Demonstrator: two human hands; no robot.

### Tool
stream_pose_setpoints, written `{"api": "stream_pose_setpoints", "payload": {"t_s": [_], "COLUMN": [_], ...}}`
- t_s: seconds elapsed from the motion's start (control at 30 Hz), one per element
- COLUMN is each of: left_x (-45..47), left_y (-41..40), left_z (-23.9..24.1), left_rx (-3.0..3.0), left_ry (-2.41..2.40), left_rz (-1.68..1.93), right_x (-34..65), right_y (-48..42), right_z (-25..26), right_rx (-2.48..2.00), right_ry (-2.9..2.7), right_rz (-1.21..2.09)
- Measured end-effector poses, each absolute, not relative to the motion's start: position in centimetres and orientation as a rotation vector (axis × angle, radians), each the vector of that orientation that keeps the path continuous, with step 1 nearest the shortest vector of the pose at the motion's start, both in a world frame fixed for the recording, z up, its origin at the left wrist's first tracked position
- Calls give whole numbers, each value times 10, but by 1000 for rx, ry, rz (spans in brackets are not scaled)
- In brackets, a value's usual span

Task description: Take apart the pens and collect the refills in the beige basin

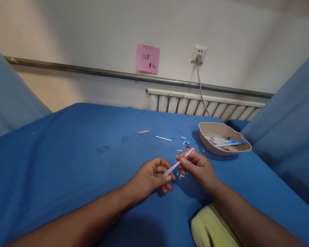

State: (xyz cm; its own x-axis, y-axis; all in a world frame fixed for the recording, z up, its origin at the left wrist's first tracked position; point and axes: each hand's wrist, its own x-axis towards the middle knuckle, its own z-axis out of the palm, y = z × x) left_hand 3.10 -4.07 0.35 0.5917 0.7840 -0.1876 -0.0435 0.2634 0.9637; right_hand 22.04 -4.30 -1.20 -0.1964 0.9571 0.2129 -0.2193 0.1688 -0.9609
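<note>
Between my two hands is a slim pen (179, 162), tilted up to the right, with a pale lavender lower part and a clear-and-pink upper part. My left hand (154, 176) pinches its lower end between thumb and fingers. The upper part sits in the closed fingers of my right hand (198, 168). Just beyond lie a pen refill (162, 138) and a pale pink pen barrel (143, 131) on the blue sheet. Small white pieces (180, 175) are scattered under and around my right hand, near a teal-and-brown piece (187, 144) partly hidden by the pen and fingers.
A beige basket (204, 142) with pens and pen parts stands at the right. Blue cloth (67, 164) covers the surface, with dark smudges left of centre. A yellow-green cloth (208, 223) lies under my right forearm. Behind are a radiator (175, 103) and a rail (92, 71).
</note>
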Motion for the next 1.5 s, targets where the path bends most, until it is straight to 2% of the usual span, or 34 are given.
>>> {"api": "stream_pose_setpoints", "payload": {"t_s": [0.5, 1.33, 1.5], "left_x": [28, 29, 26], "left_y": [-39, -33, -31], "left_z": [9, -6, -8], "left_rx": [1059, 1212, 1192], "left_ry": [693, 847, 851], "left_rz": [622, 589, 560], "right_x": [221, 204, 204], "right_y": [-45, -46, -47], "right_z": [-14, -24, -21], "right_rx": [-791, -942, -851], "right_ry": [-1338, -1372, -1334], "right_rz": [1368, 1226, 1380]}}
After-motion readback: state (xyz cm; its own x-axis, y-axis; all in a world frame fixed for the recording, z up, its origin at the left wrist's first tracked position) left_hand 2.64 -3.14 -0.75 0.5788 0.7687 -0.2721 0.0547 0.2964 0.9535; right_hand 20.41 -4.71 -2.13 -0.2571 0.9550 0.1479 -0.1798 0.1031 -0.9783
